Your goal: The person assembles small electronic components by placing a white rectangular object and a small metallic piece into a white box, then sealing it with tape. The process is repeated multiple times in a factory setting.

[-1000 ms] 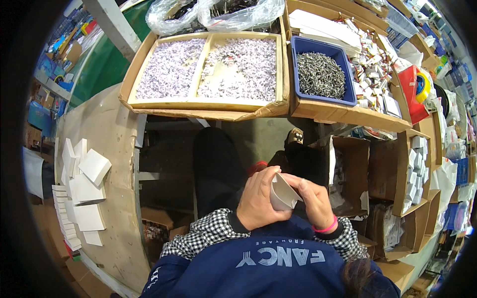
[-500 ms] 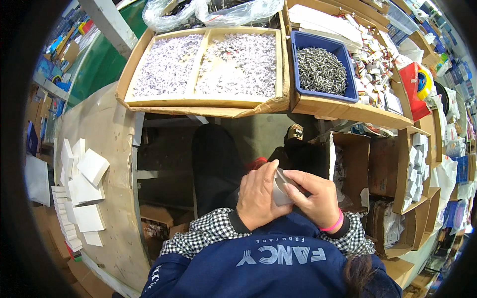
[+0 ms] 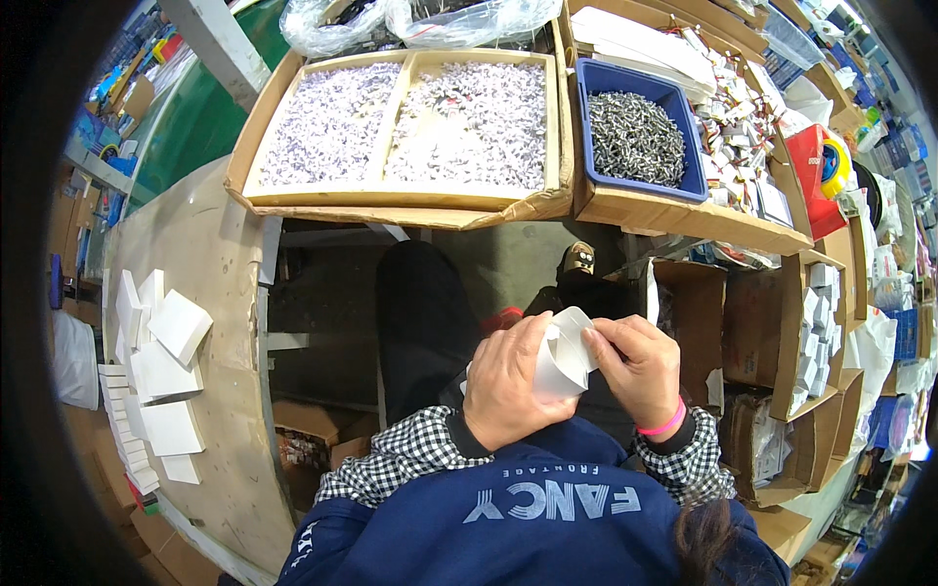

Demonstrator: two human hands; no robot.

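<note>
A small white cardboard box is held above my lap, its upper end open with a flap standing up. My left hand wraps around the box's left side. With thumb and fingers, my right hand pinches the right edge of the flap. Inside the box's mouth, I cannot make out any contents. A pink band circles my right wrist.
White boxes lie on the wooden table at left. Ahead, a divided wooden tray holds small pale pieces; beside it a blue bin contains metal screws. Cardboard cartons stand at right, one with grey-white boxes.
The box's end has come open, and its flap now stands up. My right hand has shifted slightly right, from the box's top to the flap's edge. My left hand keeps its hold.
</note>
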